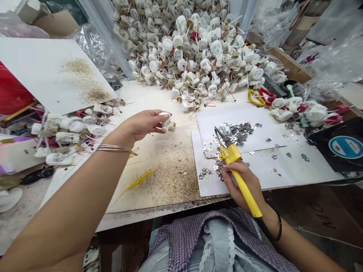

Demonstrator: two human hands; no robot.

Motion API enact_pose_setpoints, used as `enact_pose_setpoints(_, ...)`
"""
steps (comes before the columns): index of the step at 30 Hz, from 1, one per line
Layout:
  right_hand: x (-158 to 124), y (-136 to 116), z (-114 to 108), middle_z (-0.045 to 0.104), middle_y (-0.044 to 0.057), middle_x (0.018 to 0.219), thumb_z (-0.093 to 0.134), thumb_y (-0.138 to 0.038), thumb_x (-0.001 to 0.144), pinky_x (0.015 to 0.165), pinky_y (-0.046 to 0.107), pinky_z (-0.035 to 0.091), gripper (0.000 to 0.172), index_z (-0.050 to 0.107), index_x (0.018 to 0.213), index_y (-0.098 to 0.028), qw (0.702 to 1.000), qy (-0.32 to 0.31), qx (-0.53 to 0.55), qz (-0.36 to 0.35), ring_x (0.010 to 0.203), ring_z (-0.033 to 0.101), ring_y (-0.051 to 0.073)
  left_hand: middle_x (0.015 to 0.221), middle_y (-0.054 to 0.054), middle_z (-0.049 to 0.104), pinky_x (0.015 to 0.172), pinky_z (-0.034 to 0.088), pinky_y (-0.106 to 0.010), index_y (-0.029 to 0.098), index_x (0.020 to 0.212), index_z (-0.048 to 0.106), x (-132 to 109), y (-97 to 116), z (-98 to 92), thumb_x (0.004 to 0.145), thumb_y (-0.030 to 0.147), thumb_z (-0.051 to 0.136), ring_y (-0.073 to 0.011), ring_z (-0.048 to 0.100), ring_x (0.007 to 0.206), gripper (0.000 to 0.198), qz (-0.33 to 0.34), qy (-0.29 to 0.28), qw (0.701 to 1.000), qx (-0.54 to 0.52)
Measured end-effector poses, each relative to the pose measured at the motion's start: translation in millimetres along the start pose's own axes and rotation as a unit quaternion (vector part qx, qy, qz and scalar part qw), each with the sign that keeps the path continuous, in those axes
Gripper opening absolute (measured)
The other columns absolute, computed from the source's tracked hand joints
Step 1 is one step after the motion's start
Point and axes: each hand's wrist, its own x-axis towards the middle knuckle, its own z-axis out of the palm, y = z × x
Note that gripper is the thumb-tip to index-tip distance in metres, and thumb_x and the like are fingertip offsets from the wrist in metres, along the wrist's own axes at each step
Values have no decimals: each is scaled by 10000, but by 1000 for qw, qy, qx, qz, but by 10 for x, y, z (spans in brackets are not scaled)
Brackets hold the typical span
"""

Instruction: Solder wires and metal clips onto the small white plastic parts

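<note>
My left hand [144,124] holds a small white plastic part with a tan cylindrical piece [168,123] between fingers and thumb, above the dusty work board [167,177]. My right hand [239,181] grips a yellow soldering iron [234,168] like a pen. Its thin metal tip [217,136] points away from me, over a scatter of small silver metal clips [236,133] on white sheets [263,166]. The tip's contact with the clips cannot be judged from this view. A black cord runs from the iron's rear end past my right wrist.
A large heap of white plastic parts with wires [193,49] rises behind the board. More parts [68,132] lie at left, and others [300,109] at right near red-and-yellow-handled scissors [261,97]. A black bag [337,147] sits at right. Yellow wire clippings [137,183] lie near my left forearm.
</note>
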Motion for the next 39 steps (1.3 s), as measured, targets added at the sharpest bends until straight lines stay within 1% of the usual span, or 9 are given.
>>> enact_pose_setpoints(3,-2,6,18,627,25,953,598,-76,853,751,265,543,280,515,1065,-238,1000,-1,6,-5,842,652,150,1067,-39,695,812,527,-331,235,1241,575,-84,-135,-297,942,397,453,-130,637,863,361,-19,12,997,71)
enact_pose_setpoints(6,-13,16,31,634,30,961,597,-74,852,752,265,546,283,514,1067,-239,1000,0,1,-4,867,659,158,1024,-29,674,921,477,-446,196,1203,599,-39,-296,-748,877,405,551,-187,573,938,390,-84,115,970,197)
enact_pose_setpoints(9,-23,21,44,635,35,973,590,-77,856,752,269,552,280,514,1069,-242,1000,6,4,5,890,663,166,1182,-96,584,1014,334,-631,125,1213,582,35,-462,-1226,785,379,638,-326,454,1142,500,-152,243,910,299)
enact_pose_setpoints(12,-24,24,63,631,32,961,578,-73,862,733,263,556,268,515,1060,-243,1000,14,4,7,849,661,157,1389,-167,423,1022,280,-681,95,1304,497,126,-517,-1436,804,371,593,-401,338,1260,579,-170,325,848,383)
enact_pose_setpoints(15,-25,31,81,640,44,988,569,-63,863,763,268,559,271,514,1060,-240,1000,18,7,10,910,667,169,1374,-227,432,1008,323,-649,64,1257,531,299,-355,-1188,857,391,526,-412,370,1251,517,-68,336,831,437)
enact_pose_setpoints(20,-26,29,83,653,56,1015,572,-66,860,779,279,569,273,515,1064,-239,1000,21,7,19,966,675,188,1268,-91,543,1016,393,-374,201,1206,573,716,158,-129,895,422,520,-243,518,1124,385,134,240,863,424)
enact_pose_setpoints(25,-18,19,70,644,33,917,573,-60,850,755,295,584,296,513,1075,-242,999,29,0,18,950,685,200,1242,-132,554,1022,338,-488,212,1227,569,963,393,532,862,270,539,-327,486,1197,371,227,160,846,456)
enact_pose_setpoints(33,-5,8,46,623,20,891,569,-58,852,686,289,575,296,512,1067,-254,999,25,20,21,798,658,164,1229,-114,559,882,458,-344,199,1390,429,430,212,229,825,196,517,-221,581,1025,572,254,42,898,357)
enact_pose_setpoints(39,-14,18,36,629,33,928,578,-66,849,729,295,576,295,505,1069,-249,1000,18,16,17,903,673,187,1136,-66,634,891,444,-379,245,1078,665,-187,-76,86,812,118,424,-219,607,1009,380,235,-84,876,412)
